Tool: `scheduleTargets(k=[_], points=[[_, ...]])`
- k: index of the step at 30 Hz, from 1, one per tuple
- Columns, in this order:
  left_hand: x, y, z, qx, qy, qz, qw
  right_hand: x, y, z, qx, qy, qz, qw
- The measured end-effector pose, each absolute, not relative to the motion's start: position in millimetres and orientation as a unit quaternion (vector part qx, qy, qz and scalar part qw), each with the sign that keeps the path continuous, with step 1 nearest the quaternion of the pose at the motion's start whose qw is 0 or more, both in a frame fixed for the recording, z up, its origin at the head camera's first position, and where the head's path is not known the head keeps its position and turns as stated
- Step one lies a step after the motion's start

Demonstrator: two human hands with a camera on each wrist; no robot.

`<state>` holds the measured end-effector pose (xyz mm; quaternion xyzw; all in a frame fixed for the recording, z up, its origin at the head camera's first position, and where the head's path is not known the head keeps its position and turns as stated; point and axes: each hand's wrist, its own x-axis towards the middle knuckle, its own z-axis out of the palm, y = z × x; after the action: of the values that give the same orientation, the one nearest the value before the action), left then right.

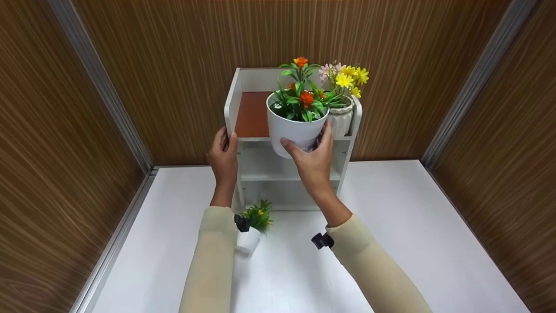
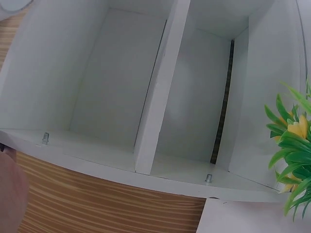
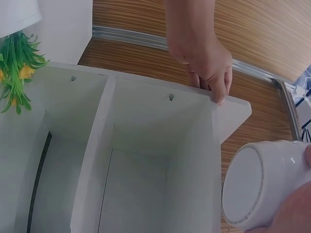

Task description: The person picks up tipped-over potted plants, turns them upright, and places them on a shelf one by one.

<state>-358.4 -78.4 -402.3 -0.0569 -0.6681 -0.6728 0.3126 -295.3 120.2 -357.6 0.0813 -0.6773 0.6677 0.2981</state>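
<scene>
My right hand grips a white flowerpot with orange flowers and green leaves, thumb on the near side. The pot is in the air before the top of a small white shelf unit; its round base shows in the right wrist view. My left hand holds the left side panel of the shelf, thumb on the front edge and fingers around the outside. On the shelf's top right stands a ribbed white pot with yellow and pink flowers, partly hidden behind the held plant.
A smaller white pot with green leaves and yellow flowers is on the white table, beside my left sleeve. The shelf's brown top surface shows left of the held pot. Wood-patterned walls enclose the table at back and sides.
</scene>
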Motion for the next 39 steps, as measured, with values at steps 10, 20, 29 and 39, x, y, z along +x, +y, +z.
scheduleTargets(k=[10,20,29,39], points=[[-367,-83,-410,-0.053,-0.665,-0.672,0.321,-313,113,-355,0.071,-0.682,0.65,0.328],[-381,-86,-424,-0.068,-0.67,-0.662,0.328,-324,107,-354,0.018,-0.724,0.599,0.343],[-381,-83,-426,-0.084,-0.663,-0.658,0.347,-328,108,-353,-0.026,-0.76,0.552,0.343],[-380,-83,-427,-0.077,-0.663,-0.658,0.35,-332,104,-357,-0.042,-0.752,0.534,0.385]])
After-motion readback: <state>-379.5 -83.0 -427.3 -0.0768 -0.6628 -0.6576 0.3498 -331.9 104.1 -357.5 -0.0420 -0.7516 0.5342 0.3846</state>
